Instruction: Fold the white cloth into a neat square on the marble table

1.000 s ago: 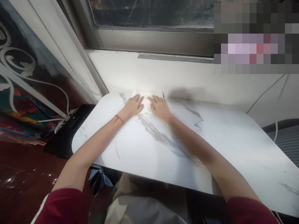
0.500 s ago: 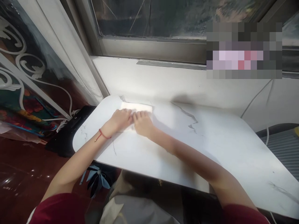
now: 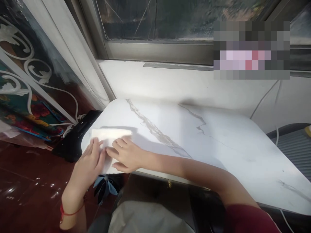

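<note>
A folded white cloth (image 3: 110, 132) lies at the left end of the white marble-patterned table (image 3: 213, 142), its near part reaching the front edge. On the cloth's left side, the fingers and thumb of my left hand (image 3: 88, 163) press down and grip it. My right hand (image 3: 127, 153) has bent fingers on the cloth's right part, close beside the left thumb. Both hands hide much of the cloth's middle. A red string bracelet (image 3: 71, 212) circles my left wrist.
Behind the table runs a white wall (image 3: 157, 81) below a window (image 3: 155, 19). A black object (image 3: 73, 139) stands by the table's left end. White scrolled metalwork (image 3: 39, 69) is at the far left. A white cable (image 3: 277, 113) hangs at right, near a ridged grey surface (image 3: 293, 155).
Both hands and the white cloth have moved left and toward me, from the table's back part to its front left edge. A grey marble vein, covered before, now shows.
</note>
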Motion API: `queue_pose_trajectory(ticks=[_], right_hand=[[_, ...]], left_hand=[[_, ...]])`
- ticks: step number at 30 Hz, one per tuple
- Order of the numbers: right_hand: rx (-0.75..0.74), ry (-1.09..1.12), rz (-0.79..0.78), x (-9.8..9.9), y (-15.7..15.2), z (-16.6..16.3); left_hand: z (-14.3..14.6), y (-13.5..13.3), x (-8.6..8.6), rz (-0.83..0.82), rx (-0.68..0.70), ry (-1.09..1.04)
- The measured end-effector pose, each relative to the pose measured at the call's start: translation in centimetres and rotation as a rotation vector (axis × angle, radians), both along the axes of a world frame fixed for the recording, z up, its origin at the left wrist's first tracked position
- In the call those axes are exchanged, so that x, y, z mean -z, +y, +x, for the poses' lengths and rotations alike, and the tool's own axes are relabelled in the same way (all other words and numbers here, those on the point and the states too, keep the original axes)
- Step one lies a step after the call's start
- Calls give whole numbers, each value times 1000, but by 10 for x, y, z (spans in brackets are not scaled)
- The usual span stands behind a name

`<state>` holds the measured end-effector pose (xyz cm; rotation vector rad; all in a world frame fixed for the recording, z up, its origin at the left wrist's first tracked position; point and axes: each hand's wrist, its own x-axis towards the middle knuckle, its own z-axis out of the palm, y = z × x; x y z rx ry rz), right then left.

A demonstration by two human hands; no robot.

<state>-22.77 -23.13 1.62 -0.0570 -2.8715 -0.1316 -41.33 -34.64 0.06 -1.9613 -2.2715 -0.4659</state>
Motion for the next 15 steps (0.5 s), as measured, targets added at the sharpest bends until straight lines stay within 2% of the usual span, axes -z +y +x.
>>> queue_pose_trajectory(ticks=[3, 6, 11, 15], right_hand=[[28, -32, -6, -2, 1, -14], [92, -42, -11, -1, 9, -33], [279, 24, -56, 8, 43, -53], [409, 86, -82, 16, 83, -46]], left_hand=[[-23, 8, -8, -102, -14, -60], [-42, 33, -17, -154, 14, -63], [-63, 106, -30, -246, 153, 6], [-67, 178, -37, -431, 146, 77]])
